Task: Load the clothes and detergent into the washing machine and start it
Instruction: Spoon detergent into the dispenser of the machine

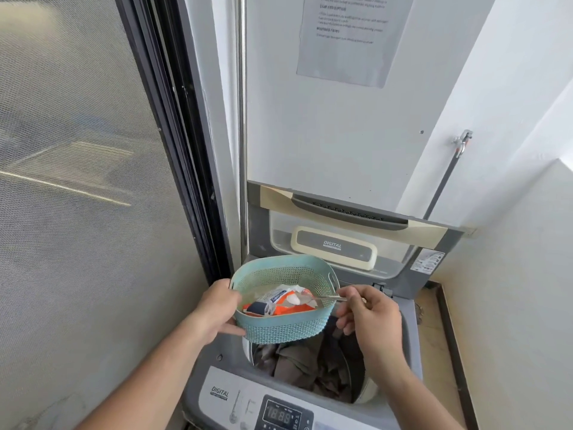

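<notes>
Left hand (217,308): grips the left end of a small teal basket (288,328), thumb over the rim, fingers curled beneath, holding it above the open washer.
Right hand (369,318): pinches the handle of a thin metal spoon (328,297) between thumb and fingertips; the spoon reaches left into the basket.
Basket: perforated plastic, tilted a little toward the person, held over the near left part of the drum opening.
Detergent: an orange, white and blue packet (276,302) lies inside the basket, torn open, with pale powder showing; the spoon's tip is at the packet.
Clothes (310,364): dark brown and grey garments already lie in the drum, below and to the right of the basket.
Washing machine (217,377): a grey top-loader, its lid (347,218) raised against the far wall.
Control panel (282,415): on the near edge, the display lit with digits.
Surroundings: a mesh screen door (77,150) on the left, a printed notice (350,35) on the far wall, a tap (462,142) on the right wall.
</notes>
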A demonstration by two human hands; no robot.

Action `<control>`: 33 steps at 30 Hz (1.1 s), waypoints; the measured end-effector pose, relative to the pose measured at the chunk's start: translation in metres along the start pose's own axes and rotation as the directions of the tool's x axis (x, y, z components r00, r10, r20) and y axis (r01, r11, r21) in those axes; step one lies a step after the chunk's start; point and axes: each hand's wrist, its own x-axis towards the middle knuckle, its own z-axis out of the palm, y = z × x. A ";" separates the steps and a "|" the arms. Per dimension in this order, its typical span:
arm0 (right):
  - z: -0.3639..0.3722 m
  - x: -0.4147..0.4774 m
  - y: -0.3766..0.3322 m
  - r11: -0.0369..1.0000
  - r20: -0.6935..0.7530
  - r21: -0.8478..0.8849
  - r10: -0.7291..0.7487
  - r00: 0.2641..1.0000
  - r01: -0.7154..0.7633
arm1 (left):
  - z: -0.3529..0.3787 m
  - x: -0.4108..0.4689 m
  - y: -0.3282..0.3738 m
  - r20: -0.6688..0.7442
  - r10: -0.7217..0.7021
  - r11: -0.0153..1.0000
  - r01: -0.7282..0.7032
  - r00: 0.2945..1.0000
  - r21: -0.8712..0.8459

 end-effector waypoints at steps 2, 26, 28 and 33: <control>-0.006 0.002 -0.002 1.000 0.004 0.024 0.004 1.000 -0.004 | -0.002 0.002 0.000 -0.004 -0.003 1.000 0.003 1.000 -0.004; -0.022 0.105 0.087 0.987 -0.188 0.066 0.154 0.970 -0.144 | -0.032 0.034 -0.020 -0.085 -0.106 0.994 0.108 0.991 0.010; -0.014 0.113 0.105 0.981 -0.209 0.050 0.193 0.959 -0.187 | -0.034 0.036 -0.023 -0.099 -0.119 0.993 0.120 0.988 0.008; 0.004 0.131 0.134 0.972 -0.258 0.022 0.232 0.938 -0.235 | -0.036 0.039 -0.028 -0.116 -0.151 0.988 0.153 0.982 0.009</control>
